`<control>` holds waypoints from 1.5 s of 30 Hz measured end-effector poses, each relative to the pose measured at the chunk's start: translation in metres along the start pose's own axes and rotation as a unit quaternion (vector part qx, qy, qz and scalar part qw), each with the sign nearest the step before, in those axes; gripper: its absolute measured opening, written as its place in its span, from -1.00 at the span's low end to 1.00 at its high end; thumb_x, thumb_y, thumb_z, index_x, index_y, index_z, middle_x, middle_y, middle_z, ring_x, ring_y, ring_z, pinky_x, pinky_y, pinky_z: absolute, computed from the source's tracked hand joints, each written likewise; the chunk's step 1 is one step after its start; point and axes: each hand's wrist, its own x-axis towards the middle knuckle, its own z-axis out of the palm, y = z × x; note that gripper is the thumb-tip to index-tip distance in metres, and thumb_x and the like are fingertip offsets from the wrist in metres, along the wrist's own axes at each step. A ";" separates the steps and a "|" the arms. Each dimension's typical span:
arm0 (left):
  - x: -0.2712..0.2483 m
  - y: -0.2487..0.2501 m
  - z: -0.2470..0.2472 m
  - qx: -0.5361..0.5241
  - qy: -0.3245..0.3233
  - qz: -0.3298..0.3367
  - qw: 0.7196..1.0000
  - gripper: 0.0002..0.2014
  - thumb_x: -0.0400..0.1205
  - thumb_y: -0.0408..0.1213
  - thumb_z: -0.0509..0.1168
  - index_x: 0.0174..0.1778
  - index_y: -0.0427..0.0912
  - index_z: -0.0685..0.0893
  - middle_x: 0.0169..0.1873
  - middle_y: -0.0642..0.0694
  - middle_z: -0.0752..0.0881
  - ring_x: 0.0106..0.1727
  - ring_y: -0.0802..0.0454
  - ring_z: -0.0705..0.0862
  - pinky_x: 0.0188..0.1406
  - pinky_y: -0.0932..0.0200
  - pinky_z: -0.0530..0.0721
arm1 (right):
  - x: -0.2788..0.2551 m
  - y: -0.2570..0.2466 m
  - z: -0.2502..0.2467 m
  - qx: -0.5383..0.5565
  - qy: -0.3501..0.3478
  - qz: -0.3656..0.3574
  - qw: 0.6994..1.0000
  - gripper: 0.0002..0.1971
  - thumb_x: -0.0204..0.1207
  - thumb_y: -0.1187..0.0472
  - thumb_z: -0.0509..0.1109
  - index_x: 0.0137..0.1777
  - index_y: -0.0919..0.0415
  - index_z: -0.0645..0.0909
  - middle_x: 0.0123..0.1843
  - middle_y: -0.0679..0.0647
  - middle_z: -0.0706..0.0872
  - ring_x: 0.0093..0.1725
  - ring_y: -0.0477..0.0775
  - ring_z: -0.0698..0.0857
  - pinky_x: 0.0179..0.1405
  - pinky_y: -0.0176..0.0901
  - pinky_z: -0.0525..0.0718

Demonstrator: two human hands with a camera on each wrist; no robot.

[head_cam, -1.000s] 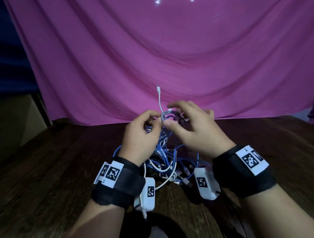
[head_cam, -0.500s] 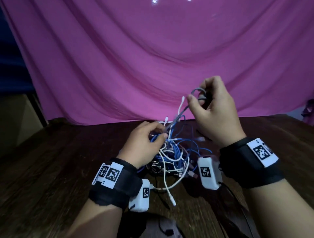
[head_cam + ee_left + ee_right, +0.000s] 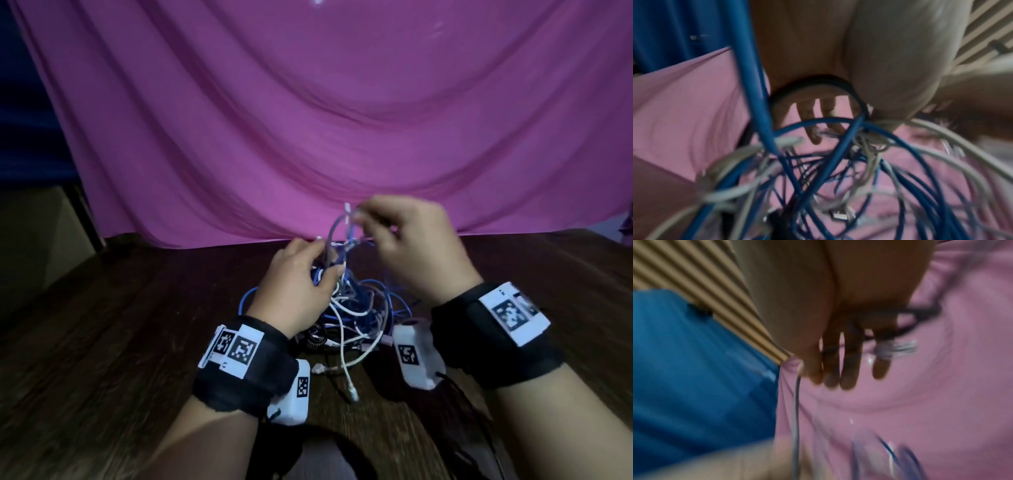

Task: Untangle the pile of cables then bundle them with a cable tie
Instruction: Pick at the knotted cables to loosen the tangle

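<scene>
Pile of cables, blue and white strands knotted together, sits on the dark wooden bench near the middle, between the two wrists. A grey loop rises out of the top of the pile. Left hand grip closed on strands at the pile's upper left, thumb against them; left wrist view shows blue and white cables hanging in a blurred mass below the palm. Right hand raised above the pile, fingertips pinching the loop near a white plug end; right wrist view blurred, one thin cable hanging from the fingers. One loose white cable end lies on the bench nearest the person. Pink draped cloth behind the bench
</scene>
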 end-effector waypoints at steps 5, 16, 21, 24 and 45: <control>0.000 -0.015 -0.002 -0.016 0.047 -0.040 0.998 -0.86 0.62 -0.14 0.47 0.08 0.07 0.79 -0.03 -0.03 0.67 0.07 -0.06 0.67 0.22 -0.07 0.64 | 0.008 0.015 -0.027 0.075 0.144 0.042 0.986 -0.78 0.63 -0.05 0.43 0.06 0.08 0.77 -0.31 -0.18 0.71 -0.28 -0.13 0.67 -0.16 0.07 0.68; 0.004 -0.017 -0.007 -0.151 0.161 -0.125 0.967 -0.89 0.62 -0.10 0.50 -0.03 -0.01 0.89 -0.14 0.15 0.86 -0.06 0.26 0.78 0.09 0.23 0.69 | -0.001 0.042 -0.002 0.017 -0.044 0.153 0.987 -0.85 0.69 0.05 0.36 -0.01 0.07 0.72 -0.40 -0.02 0.66 -0.37 -0.02 0.58 -0.34 -0.14 0.52; 0.004 -0.031 -0.014 -0.176 0.176 -0.190 0.950 -0.70 0.45 0.25 0.36 -0.04 0.23 0.84 -0.22 0.20 0.86 -0.14 0.18 0.80 0.06 0.03 0.74 | -0.009 0.046 0.001 0.116 -0.163 0.180 0.963 -0.87 0.66 0.06 0.45 -0.04 0.09 0.69 -0.31 -0.01 0.77 -0.35 -0.01 0.67 -0.24 -0.14 0.59; 0.005 -0.038 -0.019 -0.192 0.196 -0.234 0.933 -0.66 0.47 0.20 0.42 -0.05 0.05 0.88 -0.28 0.08 0.87 -0.24 0.16 0.75 -0.01 -0.06 0.77 | -0.017 0.044 0.007 0.245 -0.243 0.213 0.914 -0.79 0.63 0.12 0.50 0.14 0.23 0.67 -0.16 0.06 0.74 -0.21 -0.01 0.66 -0.19 -0.10 0.60; -0.001 0.047 -0.027 -0.020 0.110 0.061 0.992 -0.89 0.65 -0.06 0.45 0.00 0.01 0.75 -0.13 0.11 0.78 -0.04 0.03 0.69 0.03 -0.04 0.64 | -0.007 0.002 0.003 0.439 -0.076 0.133 0.885 -0.86 0.64 0.20 0.48 -0.08 0.28 0.67 -0.31 0.16 0.64 -0.38 0.03 0.57 -0.44 -0.30 0.54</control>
